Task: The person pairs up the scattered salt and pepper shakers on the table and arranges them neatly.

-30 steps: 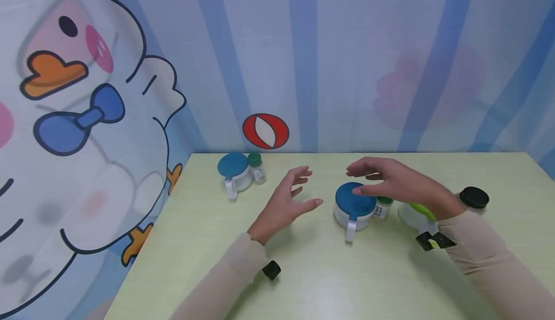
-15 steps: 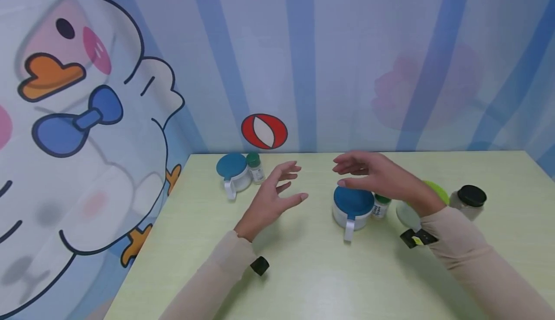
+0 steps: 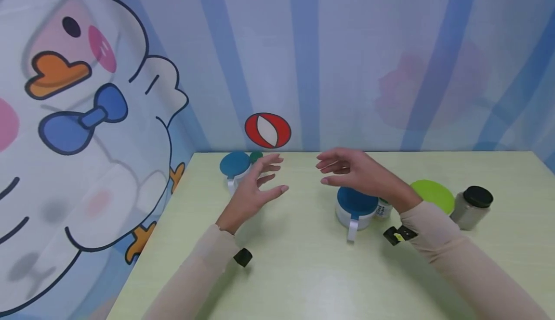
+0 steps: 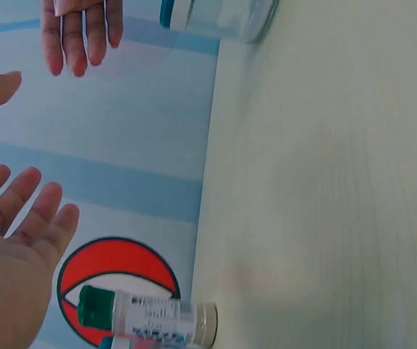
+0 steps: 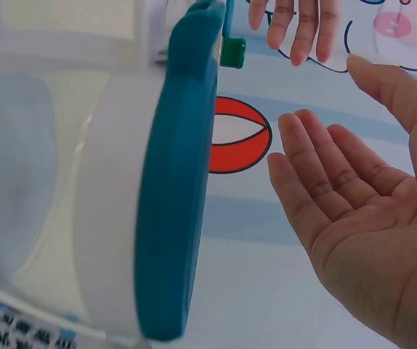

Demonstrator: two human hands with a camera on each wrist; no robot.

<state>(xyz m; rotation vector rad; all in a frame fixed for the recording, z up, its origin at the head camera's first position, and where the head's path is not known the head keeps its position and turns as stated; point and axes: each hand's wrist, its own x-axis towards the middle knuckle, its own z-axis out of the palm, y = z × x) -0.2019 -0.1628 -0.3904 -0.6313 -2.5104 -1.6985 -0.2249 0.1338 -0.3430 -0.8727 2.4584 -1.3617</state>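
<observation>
My left hand (image 3: 250, 192) hovers over the table with fingers spread, in front of the left blue-lidded jar (image 3: 234, 164) and partly covering it. A small green-capped bottle (image 4: 150, 317), labelled in print, stands beside that jar. My right hand (image 3: 362, 173) hangs just behind and above a second clear jar with a blue lid (image 3: 356, 201) and a handle, its fingers loosely bent and holding nothing. In the right wrist view this jar's teal lid (image 5: 176, 196) stands close to the palm. Another small labelled bottle (image 3: 383, 208) sits beside it, its top hidden by the right hand.
A lime-green lid (image 3: 433, 195) shows behind the right wrist, its lower part hidden by the sleeve. To its right stands a clear jar with a black lid (image 3: 471, 207). The pale table (image 3: 303, 272) ends at a printed curtain (image 3: 347, 69).
Both hands have moved left over the table. The right arm has uncovered the green lid and black-lidded jar, while the left hand now overlaps the left jar and bottle.
</observation>
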